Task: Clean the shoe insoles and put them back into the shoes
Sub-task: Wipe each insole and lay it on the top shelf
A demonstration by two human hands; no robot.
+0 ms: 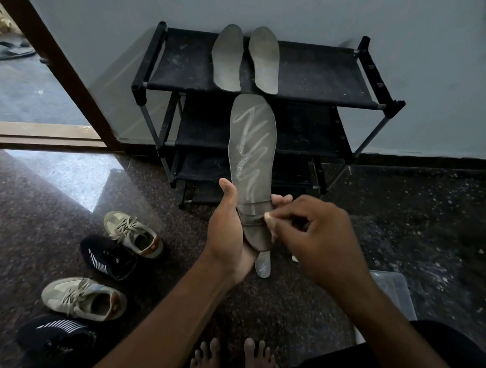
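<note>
My left hand (229, 233) grips a long grey insole (253, 145) by its heel end, toe pointing away toward the rack. Pale zigzag streaks run down its upper face. My right hand (317, 238) has its thumb and fingers pinched against the insole's right edge near the heel; a pale sliver shows under the fingers, and I cannot tell what it is. A second rounded grey end (263, 264) sticks out below the held heel. Two more grey insoles (228, 56) (264, 59) lie side by side on the black shoe rack (322, 76).
Left on the speckled dark floor stand two beige sneakers (135, 236) (85, 298) and two black knit shoes (109, 257) (54, 337). A clear plastic container (392, 288) sits at the right. My bare feet (230, 359) are at the bottom. An open doorway (33, 94) is far left.
</note>
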